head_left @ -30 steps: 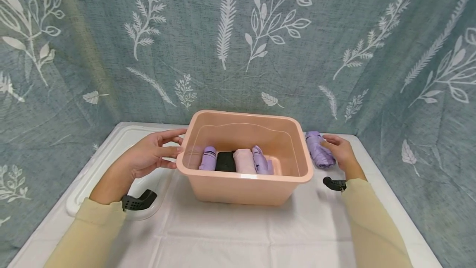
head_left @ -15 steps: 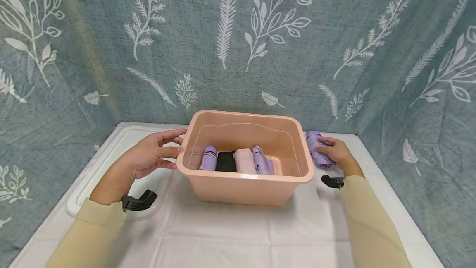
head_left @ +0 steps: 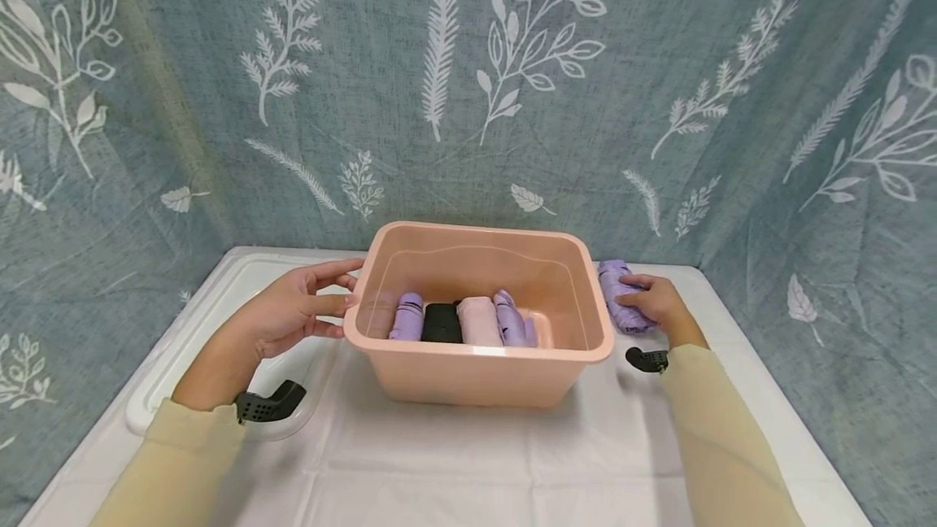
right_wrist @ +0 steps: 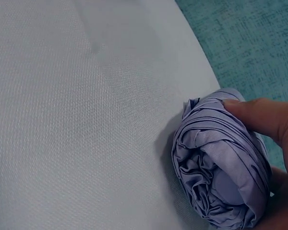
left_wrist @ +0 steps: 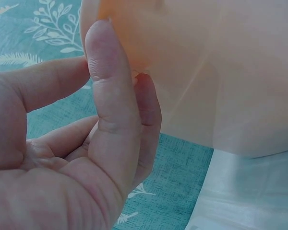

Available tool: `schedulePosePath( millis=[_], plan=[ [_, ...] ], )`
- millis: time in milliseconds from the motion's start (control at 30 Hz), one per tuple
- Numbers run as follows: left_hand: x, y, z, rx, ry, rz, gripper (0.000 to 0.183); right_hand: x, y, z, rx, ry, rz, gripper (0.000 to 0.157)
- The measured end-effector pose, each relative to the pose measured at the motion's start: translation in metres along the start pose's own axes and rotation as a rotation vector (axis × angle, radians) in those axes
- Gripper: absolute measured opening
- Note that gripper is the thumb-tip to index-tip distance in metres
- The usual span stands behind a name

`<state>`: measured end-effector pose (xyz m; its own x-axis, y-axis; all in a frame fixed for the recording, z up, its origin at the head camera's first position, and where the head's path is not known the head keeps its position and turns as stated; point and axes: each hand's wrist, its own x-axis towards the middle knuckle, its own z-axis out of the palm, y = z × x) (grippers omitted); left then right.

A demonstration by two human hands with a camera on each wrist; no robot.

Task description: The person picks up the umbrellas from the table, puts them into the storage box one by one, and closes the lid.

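Note:
A peach plastic bin (head_left: 468, 376) stands mid-table. At its left rim is my left hand (head_left: 281, 307), fingertips and thumb touching the outside with the fingers fairly straight. The left wrist view shows the thumb (left_wrist: 113, 86) close to the bin wall (left_wrist: 221, 81). To the right of the bin, a folded purple umbrella (head_left: 621, 299) lies on the table. My right hand (head_left: 659, 303) grips it, thumb on one side and fingers on the other. Its pleated, rolled end (right_wrist: 221, 167) faces the right wrist camera; most of that hand is out of that view.
Inside the bin, side by side, are a purple roll (head_left: 407, 317), a black one (head_left: 442, 324), a pink one (head_left: 480, 321) and another purple one (head_left: 512, 321). A whitish lid (head_left: 157, 381) lies under the left forearm. Patterned curtain (head_left: 468, 145) encloses the table (head_left: 424, 462).
My right hand has shifted slightly left, and its thumb and fingers have settled round the purple umbrella. The left hand and the bin stay in place; the head view has tilted a little.

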<state>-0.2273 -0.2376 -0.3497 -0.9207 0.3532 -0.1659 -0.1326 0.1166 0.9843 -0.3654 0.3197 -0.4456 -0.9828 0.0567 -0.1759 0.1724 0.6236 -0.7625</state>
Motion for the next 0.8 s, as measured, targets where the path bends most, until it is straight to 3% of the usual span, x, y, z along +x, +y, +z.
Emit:
schedulePosePath(
  millis=[400,800],
  plan=[
    [0.0004,-0.0033,0.0009,-0.003,-0.003,0.029,0.07,-0.0008,-0.0005,0.0063,-0.13,0.057,0.001,0.058],
    [0.0011,-0.0053,0.0022,-0.01,0.007,0.034,0.069,-0.0074,-0.0034,0.0086,-0.128,0.082,0.014,0.057]
  ],
)
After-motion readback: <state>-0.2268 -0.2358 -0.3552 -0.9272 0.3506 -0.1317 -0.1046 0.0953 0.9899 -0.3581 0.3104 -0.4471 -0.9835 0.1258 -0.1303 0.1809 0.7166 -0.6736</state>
